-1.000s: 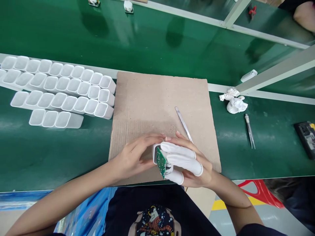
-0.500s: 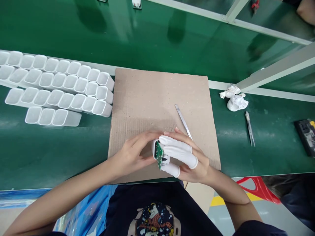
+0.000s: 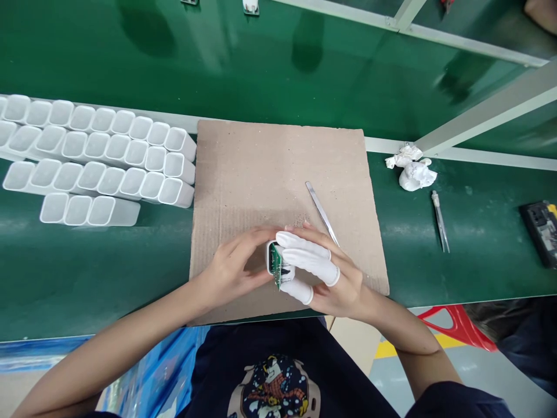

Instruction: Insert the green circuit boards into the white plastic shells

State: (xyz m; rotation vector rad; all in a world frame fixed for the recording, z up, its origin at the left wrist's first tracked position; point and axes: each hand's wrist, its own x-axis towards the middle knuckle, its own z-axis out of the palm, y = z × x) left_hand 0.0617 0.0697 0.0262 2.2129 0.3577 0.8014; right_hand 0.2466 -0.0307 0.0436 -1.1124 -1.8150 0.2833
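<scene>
Over the near part of the cardboard sheet (image 3: 270,165), both hands meet at one small assembly. My left hand (image 3: 228,267) is closed around a white plastic housing (image 3: 268,259), whose dark opening faces right. A green circuit board (image 3: 277,267) sits at that opening, part of it still outside. White finger cots cover three fingers of my right hand (image 3: 333,276), which pinches the board and a white part attached to it. These fingers hide much of the board's right side. Metal tweezers (image 3: 321,210) lie on the cardboard just beyond my right hand.
Rows of white open-ended housings (image 3: 108,181) stand at the left. On the right lie crumpled white wads (image 3: 416,174), a second pair of tweezers (image 3: 440,222) and a black device (image 3: 541,232). A white frame post (image 3: 491,110) rises at the back right. A red stool (image 3: 461,328) is below the bench.
The green board has turned more edge-on and appears closer in to the housing's opening. Both hands keep their grip. The whole view has shifted slightly.
</scene>
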